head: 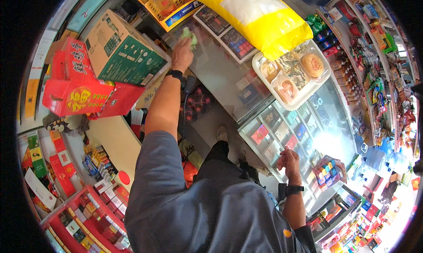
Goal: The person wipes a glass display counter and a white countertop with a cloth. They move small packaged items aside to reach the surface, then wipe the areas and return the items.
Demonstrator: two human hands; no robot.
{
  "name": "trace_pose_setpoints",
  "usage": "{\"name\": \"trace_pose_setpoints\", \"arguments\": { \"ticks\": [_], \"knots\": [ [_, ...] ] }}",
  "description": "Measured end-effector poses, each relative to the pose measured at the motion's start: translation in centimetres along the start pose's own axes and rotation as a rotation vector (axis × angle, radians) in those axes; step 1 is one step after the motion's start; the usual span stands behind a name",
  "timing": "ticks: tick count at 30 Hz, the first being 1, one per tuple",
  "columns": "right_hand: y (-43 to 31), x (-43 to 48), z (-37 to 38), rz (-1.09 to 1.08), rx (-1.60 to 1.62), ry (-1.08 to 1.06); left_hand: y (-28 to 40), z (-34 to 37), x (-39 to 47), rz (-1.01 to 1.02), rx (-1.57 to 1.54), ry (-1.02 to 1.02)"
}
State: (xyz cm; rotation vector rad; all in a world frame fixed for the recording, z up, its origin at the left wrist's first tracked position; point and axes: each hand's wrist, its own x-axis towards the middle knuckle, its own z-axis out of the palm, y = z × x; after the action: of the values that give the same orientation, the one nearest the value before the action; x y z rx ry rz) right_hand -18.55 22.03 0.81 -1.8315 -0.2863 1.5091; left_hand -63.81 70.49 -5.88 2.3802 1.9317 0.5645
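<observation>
My left hand reaches forward with a light green cloth in its fingers. The cloth lies against the glass counter top, close to a yellow display box. Over the lower stretch of the glass display counter is my right hand, loosely curled with its fingers a little apart. I see nothing held in it. Small packs, among them a red one, show through the glass near that hand. Whether its fingertips touch the pane cannot be made out.
A white tray of packaged round cakes sits on the counter, partly under a yellow-and-white bag. To my left are a green-and-brown carton and a red gift box. Stocked shelves line the right.
</observation>
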Motion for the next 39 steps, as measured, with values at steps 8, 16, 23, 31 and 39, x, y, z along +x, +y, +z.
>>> {"name": "trace_pose_setpoints", "arguments": {
  "ticks": [8,16,23,31,39],
  "knots": [
    [-0.5,0.8,-0.1,0.036,-0.026,-0.001,-0.8,0.5,2.9,-0.297,0.108,-0.005],
    [-0.4,0.8,-0.3,0.029,-0.013,-0.046,8.4,-1.9,-10.1,-0.012,-0.03,-0.105],
    [-0.2,1.0,0.1,0.016,-0.061,0.0,5.3,-2.6,-2.8,0.033,0.038,-0.218],
    [-0.9,0.7,1.1,0.084,-0.037,0.118,-1.4,-0.5,7.7,-0.098,0.089,-0.065],
    [-1.2,0.7,1.1,0.151,-0.036,0.162,-2.6,-0.5,1.4,-0.142,0.156,0.106]
  ]
}}
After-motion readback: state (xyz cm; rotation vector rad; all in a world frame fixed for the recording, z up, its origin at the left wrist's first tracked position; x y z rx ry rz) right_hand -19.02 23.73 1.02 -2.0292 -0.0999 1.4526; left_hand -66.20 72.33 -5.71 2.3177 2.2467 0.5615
